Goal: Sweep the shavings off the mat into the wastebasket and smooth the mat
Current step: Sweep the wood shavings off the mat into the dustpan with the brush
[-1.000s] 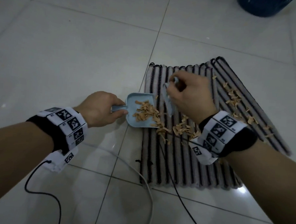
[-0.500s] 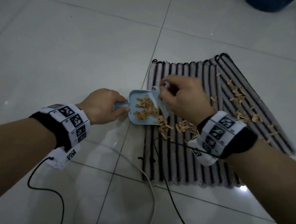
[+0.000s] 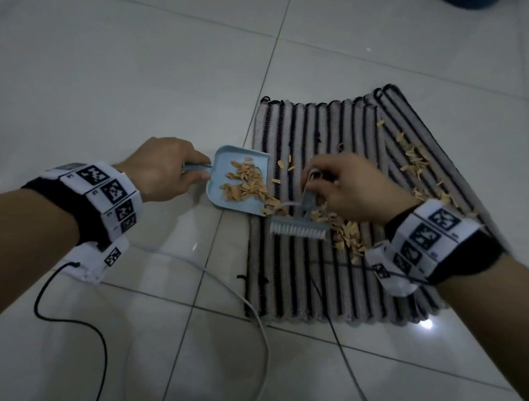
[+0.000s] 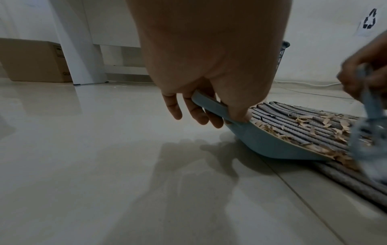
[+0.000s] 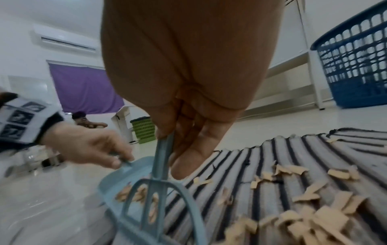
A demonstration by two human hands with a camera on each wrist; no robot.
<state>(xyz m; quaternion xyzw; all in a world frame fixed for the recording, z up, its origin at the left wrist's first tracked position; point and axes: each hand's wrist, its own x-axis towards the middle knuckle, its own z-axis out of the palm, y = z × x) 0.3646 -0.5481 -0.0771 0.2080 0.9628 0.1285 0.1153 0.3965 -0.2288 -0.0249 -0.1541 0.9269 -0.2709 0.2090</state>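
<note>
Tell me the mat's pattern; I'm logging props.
The mat has grey ribs with thin black stripes between them, clearest in the head view.

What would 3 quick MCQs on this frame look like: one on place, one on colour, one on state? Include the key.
1. Where does the dustpan's open lip rest?
A. on the mat's left edge
B. inside the wastebasket
C. on a cardboard box

2. What colour is the dustpan?
A. red
B. light blue
C. black

3. What is the right hand doing?
A. lying flat on the floor
B. hanging idle
C. gripping the brush handle

Key:
1 A: the dustpan has its lip on the left edge of the mat, with its back tilted up off the floor in the left wrist view.
2 B: its pan and handle are pale blue, like the brush.
3 C: the right hand has its fingers curled round the brush handle; the left hand holds the dustpan handle.
</note>
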